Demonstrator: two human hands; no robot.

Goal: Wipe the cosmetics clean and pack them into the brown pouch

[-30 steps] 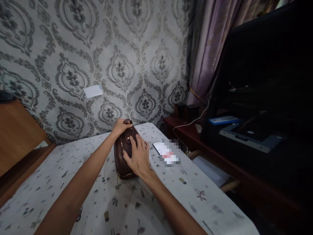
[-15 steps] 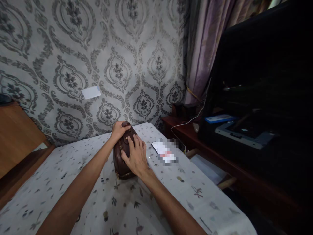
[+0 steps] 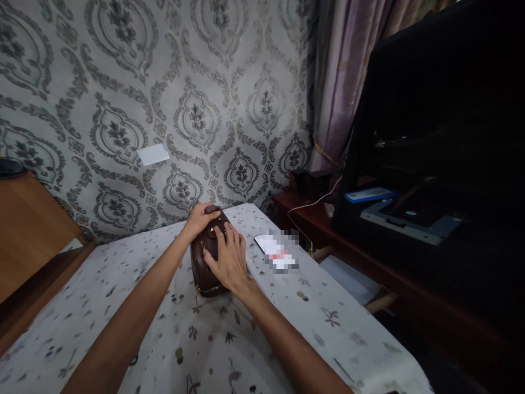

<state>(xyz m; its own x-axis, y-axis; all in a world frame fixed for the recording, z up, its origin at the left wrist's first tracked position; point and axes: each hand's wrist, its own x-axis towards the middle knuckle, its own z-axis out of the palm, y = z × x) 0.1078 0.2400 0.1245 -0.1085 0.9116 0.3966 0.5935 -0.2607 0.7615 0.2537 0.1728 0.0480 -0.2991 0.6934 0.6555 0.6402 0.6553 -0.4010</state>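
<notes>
A small dark brown handbag with gold-coloured zips rests on the white patterned cloth. At its far end, my left hand is closed around a short brown strap or handle. My right hand lies over the bag's right side, its fingers apart and bent, fingertips touching the leather near a round metal stud. The palm and right arm hide part of the bag. A lit phone, its screen partly blurred, lies on the cloth to the right of my right hand.
Patterned wallpaper with a white card rises behind the bed-like surface. A wooden cabinet stands at left. Along the right runs a dark red desk with a white cable, a large black screen and an open drawer.
Both hands keep nearly the same place on the handbag. The view has shifted very slightly, and the bag's near end appears a little higher.
</notes>
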